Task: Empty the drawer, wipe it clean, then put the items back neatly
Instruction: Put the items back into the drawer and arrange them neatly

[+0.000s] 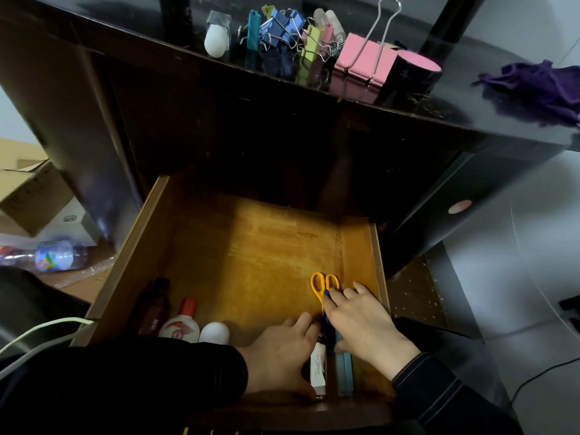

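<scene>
The wooden drawer [251, 246] is pulled out below the dark desk. Near its front lie a dark bottle [155, 309], a white bottle with a red cap [182, 321] and a white roll-on [215, 332]. My left hand [279, 353] rests flat at the drawer's front, beside a white stapler [317, 370]. My right hand [364, 321] lies with straight fingers over yellow-handled scissors [323, 285], with a blue-grey box [344, 372] under its wrist. Both hands sit in the front right part.
On the desk top stand several coloured binder clips [282, 26], a large pink clip [364, 61], a white roll-on [216, 39], a black tape roll [414, 70] and a purple cloth [533, 86]. Cardboard boxes [28, 196] and a plastic bottle [56, 255] lie at the left.
</scene>
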Tool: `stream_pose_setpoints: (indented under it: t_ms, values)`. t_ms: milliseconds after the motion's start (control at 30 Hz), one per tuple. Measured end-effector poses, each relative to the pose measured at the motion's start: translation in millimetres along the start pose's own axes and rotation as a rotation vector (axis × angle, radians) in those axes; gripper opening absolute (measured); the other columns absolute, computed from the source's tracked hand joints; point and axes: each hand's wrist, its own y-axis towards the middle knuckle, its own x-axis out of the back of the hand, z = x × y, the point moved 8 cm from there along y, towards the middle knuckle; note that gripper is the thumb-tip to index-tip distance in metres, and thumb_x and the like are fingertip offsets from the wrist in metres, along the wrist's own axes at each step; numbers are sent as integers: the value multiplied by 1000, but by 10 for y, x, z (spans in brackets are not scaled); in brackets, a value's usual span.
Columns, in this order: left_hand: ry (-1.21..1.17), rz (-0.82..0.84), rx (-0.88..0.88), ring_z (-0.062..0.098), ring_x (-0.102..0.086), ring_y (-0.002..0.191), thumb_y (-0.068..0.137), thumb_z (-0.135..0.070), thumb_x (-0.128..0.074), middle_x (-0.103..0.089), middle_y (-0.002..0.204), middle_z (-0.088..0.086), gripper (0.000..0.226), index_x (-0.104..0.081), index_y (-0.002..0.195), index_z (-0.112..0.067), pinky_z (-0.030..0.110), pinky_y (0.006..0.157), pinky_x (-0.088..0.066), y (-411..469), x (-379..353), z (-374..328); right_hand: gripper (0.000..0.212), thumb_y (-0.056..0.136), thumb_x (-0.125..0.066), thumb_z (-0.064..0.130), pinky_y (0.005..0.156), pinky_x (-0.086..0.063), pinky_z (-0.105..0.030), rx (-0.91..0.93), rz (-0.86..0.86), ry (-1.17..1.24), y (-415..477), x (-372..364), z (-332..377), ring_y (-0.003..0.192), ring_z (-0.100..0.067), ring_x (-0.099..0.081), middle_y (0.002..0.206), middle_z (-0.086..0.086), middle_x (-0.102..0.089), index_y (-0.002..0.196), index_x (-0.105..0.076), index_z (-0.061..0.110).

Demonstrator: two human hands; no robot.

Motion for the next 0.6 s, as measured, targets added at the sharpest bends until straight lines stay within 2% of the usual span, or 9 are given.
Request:
stream_pose_setpoints:
  t_ms: [400, 600]
  values:
    - [2, 8, 2, 26, -51, 104, 67, -63, -78, -39, 124, 4, 97, -39, 138, -8, 42, 76, -55, 3, 13, -3, 89, 86, -73, 45, 121, -21, -52, -10, -9, -37, -8, 37, 5, 137, -36, -42, 154, -18, -41, 153, -30, 6]
    - [11, -20, -15, 25, -51, 99, 66, -66, -77, -39, 122, 3, 99, -39, 138, -8, 39, 70, -54, 16, -2, 3, 69, 94, -65, 21, 120, -23, -53, -18, -62, -70, -12, 7, 4, 134, -38, -46, 153, -20, -42, 152, -31, 5]
